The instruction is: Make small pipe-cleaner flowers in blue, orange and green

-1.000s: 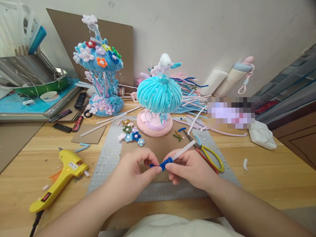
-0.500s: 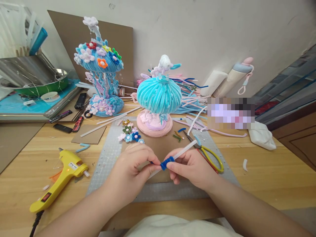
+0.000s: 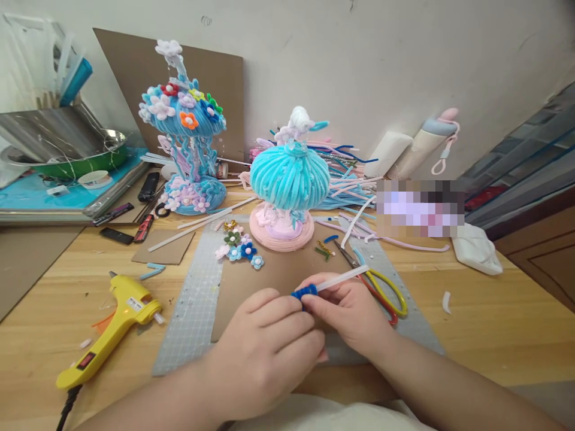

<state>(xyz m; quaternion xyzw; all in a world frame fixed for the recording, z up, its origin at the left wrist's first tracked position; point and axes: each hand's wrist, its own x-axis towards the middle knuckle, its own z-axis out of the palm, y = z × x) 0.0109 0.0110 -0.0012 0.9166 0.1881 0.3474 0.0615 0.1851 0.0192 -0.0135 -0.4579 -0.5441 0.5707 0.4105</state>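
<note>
A blue pipe cleaner (image 3: 306, 291) is wound in tight coils around a translucent white glue stick (image 3: 342, 278). My right hand (image 3: 354, 308) grips the stick, thumb pressed near the coils. My left hand (image 3: 272, 347) is closed at the coils' left end; its curled fingers hide the pipe cleaner's loose end and the stick's lower part. Beneath both hands lies a brown cardboard sheet (image 3: 269, 281) on a grey cutting mat (image 3: 179, 335). Several small pipe-cleaner flowers (image 3: 248, 250) sit beyond my left hand. Scissors (image 3: 386, 287) with yellow and red handles lie just past my right hand.
A turquoise pipe-cleaner dome (image 3: 290, 179) on a pink base stands ahead, with a taller blue flowered piece (image 3: 186, 120) to its left. At left lies a yellow glue gun (image 3: 121, 323). Loose pipe cleaners (image 3: 345, 194) pile up along the wall. A white case (image 3: 476, 250) rests at right.
My left hand has rolled over the front of the coils, its fingers now curled and its back showing. The glue stick has tipped flatter, its free end lower and further right.
</note>
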